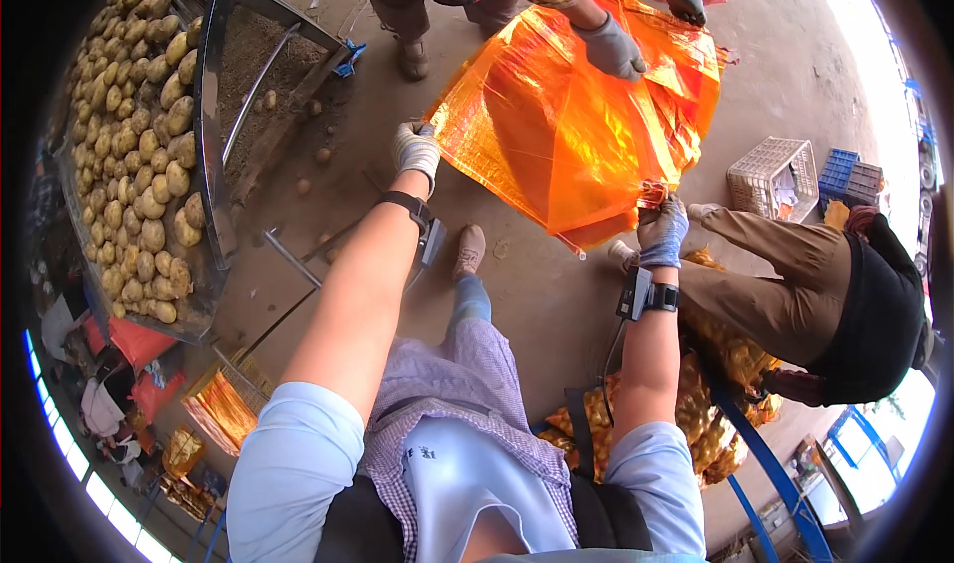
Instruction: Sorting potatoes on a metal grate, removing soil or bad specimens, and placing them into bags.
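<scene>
A large orange woven plastic sack (589, 138) is stretched out in front of me. My left hand (417, 153), in a striped knit glove, grips its left corner. At its near right end, my right hand (662, 229), in a bluish knit glove, holds a gathered part of the sack. Across from me a person's gray-gloved hand (611, 47) rests on the far part of the sack. Another gray-gloved hand (684, 4) is at its far right edge. Both my wrists bear straps with small dark devices.
Potatoes (141, 153) fill a metal-edged sorting table (212, 131) at left. A person in brown trousers (775, 287) bends at right beside filled sacks (700, 406). A white plastic crate (775, 175) and blue crates (838, 175) stand behind. A metal frame (291, 257) is near my left arm.
</scene>
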### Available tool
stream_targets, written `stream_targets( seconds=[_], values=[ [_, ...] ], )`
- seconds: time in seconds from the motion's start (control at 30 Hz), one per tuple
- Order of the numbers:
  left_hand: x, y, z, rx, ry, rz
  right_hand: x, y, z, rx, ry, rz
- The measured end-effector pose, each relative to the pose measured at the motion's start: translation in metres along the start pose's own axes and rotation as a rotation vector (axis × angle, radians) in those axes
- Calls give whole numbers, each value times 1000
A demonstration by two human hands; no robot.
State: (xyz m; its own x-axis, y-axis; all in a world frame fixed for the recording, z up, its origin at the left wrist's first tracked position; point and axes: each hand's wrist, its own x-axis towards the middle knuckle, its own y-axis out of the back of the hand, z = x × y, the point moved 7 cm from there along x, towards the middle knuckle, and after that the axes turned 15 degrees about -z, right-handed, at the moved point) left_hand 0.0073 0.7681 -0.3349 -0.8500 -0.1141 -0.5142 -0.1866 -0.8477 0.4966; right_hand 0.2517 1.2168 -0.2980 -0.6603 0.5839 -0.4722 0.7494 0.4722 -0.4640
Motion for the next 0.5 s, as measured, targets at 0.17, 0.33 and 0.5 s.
stream_targets(
  seconds=[0.17,0.33,0.5],
  values=[
    [8,13,-2,87,12,39,-9,150,-90,-453,141,332],
    [17,8,-19,41,22,8,-47,254,-156,-507,220,757],
    [11,-2,-14,174,-42,70,-148,235,-218,-450,429,686]
  ],
)
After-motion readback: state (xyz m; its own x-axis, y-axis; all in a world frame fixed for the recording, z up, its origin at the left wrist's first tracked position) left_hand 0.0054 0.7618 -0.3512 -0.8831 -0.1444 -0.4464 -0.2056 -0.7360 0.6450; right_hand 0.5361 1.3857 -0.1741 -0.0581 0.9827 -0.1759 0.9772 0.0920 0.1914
